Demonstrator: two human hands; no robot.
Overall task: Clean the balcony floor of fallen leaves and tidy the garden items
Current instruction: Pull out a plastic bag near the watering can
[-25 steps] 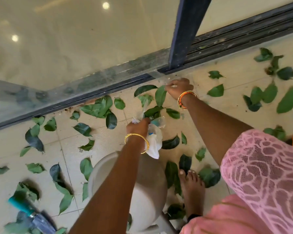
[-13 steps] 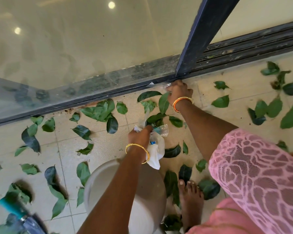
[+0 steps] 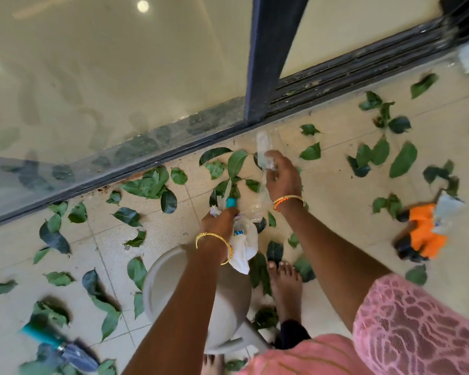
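Observation:
Green leaves (image 3: 149,182) lie scattered over the beige tiled balcony floor (image 3: 333,201). My left hand (image 3: 218,219) grips a bundle of white and clear plastic wrappers (image 3: 241,242) with a small teal piece showing above it. My right hand (image 3: 280,175) holds a long strip of clear plastic (image 3: 263,147), lifted off the floor near the door track. A pale grey watering can (image 3: 173,288) stands under my left forearm.
A dark sliding-door track (image 3: 336,85) and frame post (image 3: 271,55) run along the far side. A teal-handled trowel (image 3: 57,345) lies at bottom left. An orange glove (image 3: 424,230) lies at right among leaves. My bare foot (image 3: 284,285) stands beside the can.
My right hand has lifted away from the door track, drawing the clear plastic strip up with it. The view shifted right, bringing the orange glove into sight. My left hand stayed put.

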